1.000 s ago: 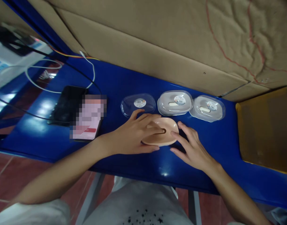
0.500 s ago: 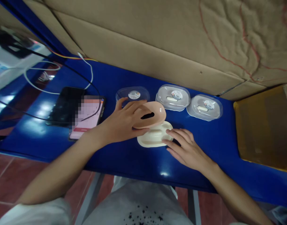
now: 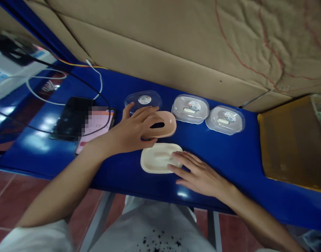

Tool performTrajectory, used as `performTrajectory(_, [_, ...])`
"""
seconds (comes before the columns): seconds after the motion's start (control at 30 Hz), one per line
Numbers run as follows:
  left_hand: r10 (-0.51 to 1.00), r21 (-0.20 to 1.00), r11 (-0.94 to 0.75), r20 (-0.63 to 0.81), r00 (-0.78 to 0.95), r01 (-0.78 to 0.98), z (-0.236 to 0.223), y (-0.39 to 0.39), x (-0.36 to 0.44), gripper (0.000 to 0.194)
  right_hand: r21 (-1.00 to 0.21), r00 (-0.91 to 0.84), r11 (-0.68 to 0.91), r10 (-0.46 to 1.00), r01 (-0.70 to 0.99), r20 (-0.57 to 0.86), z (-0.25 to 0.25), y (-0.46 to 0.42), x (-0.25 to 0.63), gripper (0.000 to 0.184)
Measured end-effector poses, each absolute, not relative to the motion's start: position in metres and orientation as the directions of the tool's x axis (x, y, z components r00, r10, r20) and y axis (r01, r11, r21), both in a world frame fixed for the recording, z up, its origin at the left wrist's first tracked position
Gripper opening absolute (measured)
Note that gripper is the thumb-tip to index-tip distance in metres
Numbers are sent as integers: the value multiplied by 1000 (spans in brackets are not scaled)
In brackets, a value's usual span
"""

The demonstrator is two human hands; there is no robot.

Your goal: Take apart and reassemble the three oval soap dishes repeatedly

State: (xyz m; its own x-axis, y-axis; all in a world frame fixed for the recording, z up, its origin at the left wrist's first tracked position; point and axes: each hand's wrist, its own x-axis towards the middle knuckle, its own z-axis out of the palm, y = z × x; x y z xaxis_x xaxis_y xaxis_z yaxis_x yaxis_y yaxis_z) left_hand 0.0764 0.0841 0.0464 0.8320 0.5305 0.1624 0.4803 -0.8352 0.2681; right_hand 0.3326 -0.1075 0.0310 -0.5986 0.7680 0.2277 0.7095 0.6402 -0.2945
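Observation:
My left hand (image 3: 135, 131) is closed round the left end of a peach oval dish (image 3: 169, 125) with a long slot in its middle, which looks like a soap dish part. Nearer the table's front edge lies a cream oval dish (image 3: 152, 164) with a raised ridge inside. My right hand (image 3: 195, 173) has its fingers stretched out and apart, the tips resting on the cream dish's right side. Beyond my left hand is a clear plastic cover (image 3: 145, 100) with a round label, partly hidden by my fingers.
Two clear-lidded white oval containers (image 3: 191, 109) (image 3: 225, 119) stand at the back, against the cardboard wall (image 3: 160, 45). A taped brown box (image 3: 294, 143) sits at the right. Phones (image 3: 72, 117) (image 3: 97, 126) and cables lie at the left on the blue table (image 3: 123, 175).
The cream dish has moved left and towards me, with my right hand on it. My left hand and the peach dish have shifted slightly left, and a gap now shows between the two dishes.

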Motion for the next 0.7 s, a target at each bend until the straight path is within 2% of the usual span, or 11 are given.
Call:
performTrajectory(0.07, [482,258,-866,201,853,429,50,83,79,43,-300,-581,634,773,713,254,35,-108,334,44])
performTrajectory(0.13, [454,242,-884,231,861,401,58,81,84,38,-287,-547,614,787,735,285,36,-111,336,35])
performTrajectory(0.27, [505,273,-857,268,821,438,72,85,107,46,-316,-562,628,778,711,282,34,-116,335,30])
performTrajectory(0.4, [493,267,-856,161,855,443,75,107,148,65,-349,-597,661,750,664,285,31,-116,333,35])
performTrajectory(0.47, [491,267,-846,55,870,461,75,121,169,76,-327,-579,655,756,681,306,31,-113,340,36])
performTrajectory(0.57, [497,274,-834,-3,868,479,77,131,189,70,-274,-477,581,800,766,365,29,-106,359,37])
performTrajectory(0.7, [444,322,-846,-12,896,424,82,120,190,63,-256,-267,402,861,879,432,23,-99,378,46])
